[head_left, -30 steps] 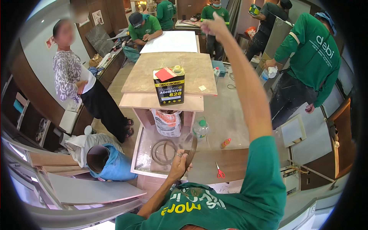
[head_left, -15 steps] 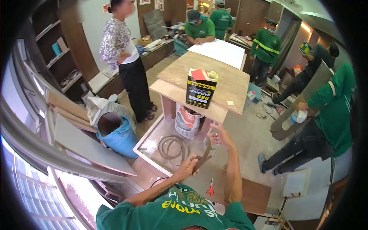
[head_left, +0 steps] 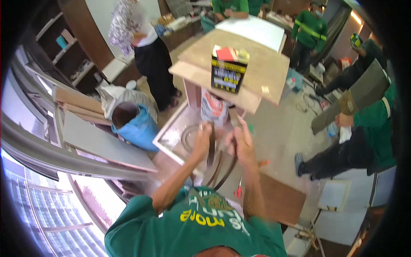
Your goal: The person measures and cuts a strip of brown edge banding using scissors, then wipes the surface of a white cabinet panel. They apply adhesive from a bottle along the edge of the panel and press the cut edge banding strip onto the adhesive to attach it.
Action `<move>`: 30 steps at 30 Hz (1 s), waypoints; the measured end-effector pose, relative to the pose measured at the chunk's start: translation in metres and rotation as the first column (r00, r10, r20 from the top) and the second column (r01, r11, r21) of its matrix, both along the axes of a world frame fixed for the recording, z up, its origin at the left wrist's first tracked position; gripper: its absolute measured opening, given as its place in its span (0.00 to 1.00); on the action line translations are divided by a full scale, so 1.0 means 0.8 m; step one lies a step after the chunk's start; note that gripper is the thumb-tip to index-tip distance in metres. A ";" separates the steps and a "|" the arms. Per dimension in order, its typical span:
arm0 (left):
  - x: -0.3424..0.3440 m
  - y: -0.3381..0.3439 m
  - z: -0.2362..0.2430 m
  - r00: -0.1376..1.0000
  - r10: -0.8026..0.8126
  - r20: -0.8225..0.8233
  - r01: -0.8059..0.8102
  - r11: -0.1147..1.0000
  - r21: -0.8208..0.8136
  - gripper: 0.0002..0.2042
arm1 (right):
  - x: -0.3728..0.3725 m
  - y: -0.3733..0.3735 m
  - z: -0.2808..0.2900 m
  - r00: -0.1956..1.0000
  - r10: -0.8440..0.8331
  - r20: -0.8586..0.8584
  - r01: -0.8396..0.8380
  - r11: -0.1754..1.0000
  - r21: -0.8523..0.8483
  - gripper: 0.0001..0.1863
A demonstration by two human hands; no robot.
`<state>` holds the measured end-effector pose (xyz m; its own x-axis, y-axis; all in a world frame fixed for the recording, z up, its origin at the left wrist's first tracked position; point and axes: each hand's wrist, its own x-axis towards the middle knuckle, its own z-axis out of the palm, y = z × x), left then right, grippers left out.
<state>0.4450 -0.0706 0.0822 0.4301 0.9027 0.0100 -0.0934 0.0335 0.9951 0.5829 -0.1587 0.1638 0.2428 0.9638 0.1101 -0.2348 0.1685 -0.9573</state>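
Observation:
Both hands are raised in front of my chest, on the near side of the wooden worktable point(head_left: 267, 70). My left hand point(head_left: 202, 143) is closed round a narrow brown flexible strip, like edge banding point(head_left: 211, 150), part of which hangs below the fingers. My right hand point(head_left: 242, 143), slightly blurred, is closed on a length of the same strip; its end sticks up past the fingers and the rest loops down between my forearms. A coil of strip point(head_left: 188, 138) lies beyond my left hand in a shallow white-edged tray point(head_left: 169, 152). Red-handled scissors point(head_left: 239, 191) lie beside my right forearm.
A black and yellow can of contact adhesive point(head_left: 229, 73) stands on the worktable's near edge. At left are a blue bin point(head_left: 139, 132) and leaning boards point(head_left: 102, 141). On the right a co-worker point(head_left: 364, 128) holds a panel; cords point(head_left: 306, 105) lie on the floor. Other people stand further back.
My hands have risen and come level. The right hand, earlier with fingers spread, now grips the strip. My view has tilted downward, and the co-worker at right has shifted position.

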 end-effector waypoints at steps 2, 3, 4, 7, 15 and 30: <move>0.009 0.008 0.024 0.922 0.012 0.388 0.088 0.968 -0.237 0.15 | -0.030 0.005 -0.021 1.000 0.004 0.029 -0.004 1.000 -0.016 0.19; 0.010 0.012 0.037 0.889 0.004 0.457 0.119 0.964 -0.239 0.15 | -0.041 0.009 -0.031 0.999 0.006 0.040 -0.006 1.000 -0.024 0.19; 0.010 0.016 0.049 0.833 -0.019 0.553 0.159 0.966 -0.205 0.16 | -0.048 0.013 -0.038 1.000 -0.005 0.029 0.005 1.000 -0.015 0.18; 0.007 0.016 0.072 0.839 -0.025 0.543 0.209 0.937 -0.280 0.15 | -0.059 0.028 -0.051 1.000 -0.028 -0.009 0.028 1.000 -0.011 0.18; -0.007 0.051 0.072 0.731 -0.141 0.667 0.372 0.903 -0.216 0.18 | -0.087 0.068 -0.038 0.967 -0.251 0.049 0.251 0.968 -0.008 0.11; -0.034 0.106 0.040 0.519 -0.456 0.723 0.720 0.689 -0.082 0.21 | -0.094 0.086 -0.024 0.950 -0.302 -0.076 0.290 0.947 -0.137 0.12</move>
